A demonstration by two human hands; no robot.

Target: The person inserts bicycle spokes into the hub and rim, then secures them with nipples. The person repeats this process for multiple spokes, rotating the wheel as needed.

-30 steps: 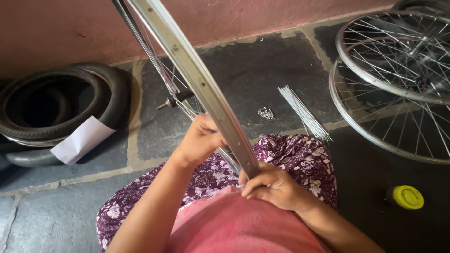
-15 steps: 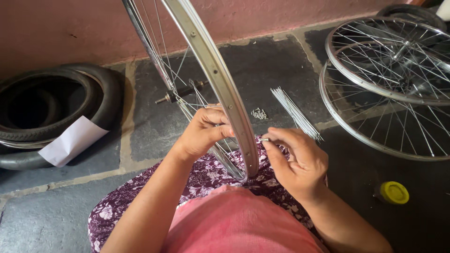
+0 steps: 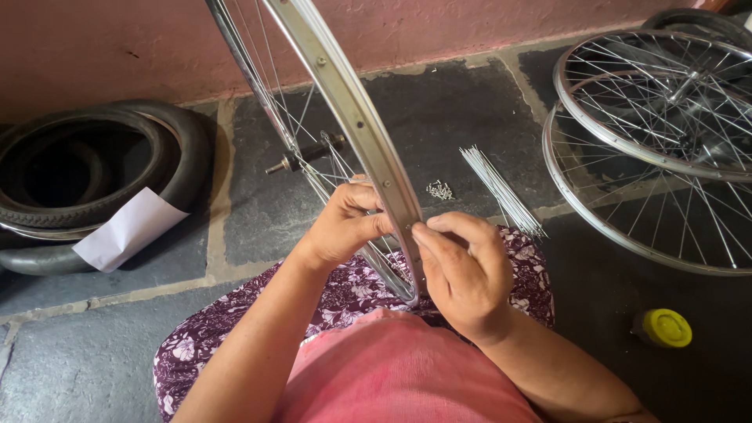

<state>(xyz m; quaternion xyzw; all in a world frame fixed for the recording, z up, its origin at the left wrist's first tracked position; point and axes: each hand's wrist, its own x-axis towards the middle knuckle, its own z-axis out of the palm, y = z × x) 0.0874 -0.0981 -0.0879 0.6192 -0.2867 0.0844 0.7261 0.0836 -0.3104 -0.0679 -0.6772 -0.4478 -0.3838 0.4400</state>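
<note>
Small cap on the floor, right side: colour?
Yellow cap, on the dark stone floor; it shows best in the head view.

A bicycle repair workshop: spoked wheels [image 3: 650, 141], old tyres [image 3: 86, 180] and loose spokes [image 3: 501, 192] on stone floor [image 3: 439, 117]

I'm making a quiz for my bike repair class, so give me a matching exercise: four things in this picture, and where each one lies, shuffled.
Things:
1. wheel rim
2. loose spokes
3. yellow cap
4. tyres

Places:
A. floor, far right near the person's arm
B. stacked at the left, white paper on them
C. between the left hand and right hand
D. bundled on the floor by the spoked wheels

Pairs: 1-C, 2-D, 3-A, 4-B
</note>
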